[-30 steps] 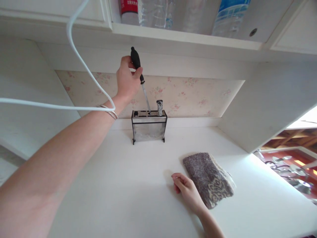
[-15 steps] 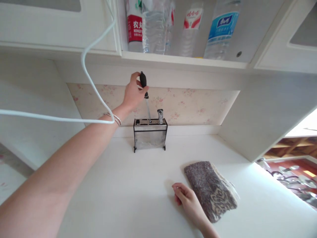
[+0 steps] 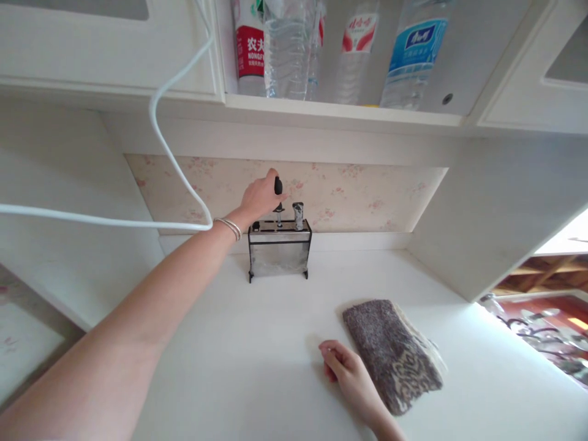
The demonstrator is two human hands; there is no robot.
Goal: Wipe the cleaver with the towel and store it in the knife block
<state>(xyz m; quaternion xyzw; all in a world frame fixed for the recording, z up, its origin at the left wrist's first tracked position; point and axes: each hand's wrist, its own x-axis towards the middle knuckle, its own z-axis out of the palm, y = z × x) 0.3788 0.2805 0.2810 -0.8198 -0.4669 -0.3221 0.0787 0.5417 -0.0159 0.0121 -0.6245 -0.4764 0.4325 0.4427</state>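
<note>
My left hand is closed round the black handle of a sharpening steel. Its rod stands sunk almost fully in a slot of the metal knife block at the back of the white counter. A second, metal handle sticks up from the block just to the right. My right hand rests on the counter with its fingers curled, touching the left edge of a folded grey patterned cloth.
A white cable loops across the upper left, passing over my left wrist. Several water bottles stand on the shelf above. A white cabinet side closes the counter at the right, with dishes beyond.
My left hand has lowered the sharpening steel down into the block's slot until only the handle shows. The right hand stayed by the cloth.
</note>
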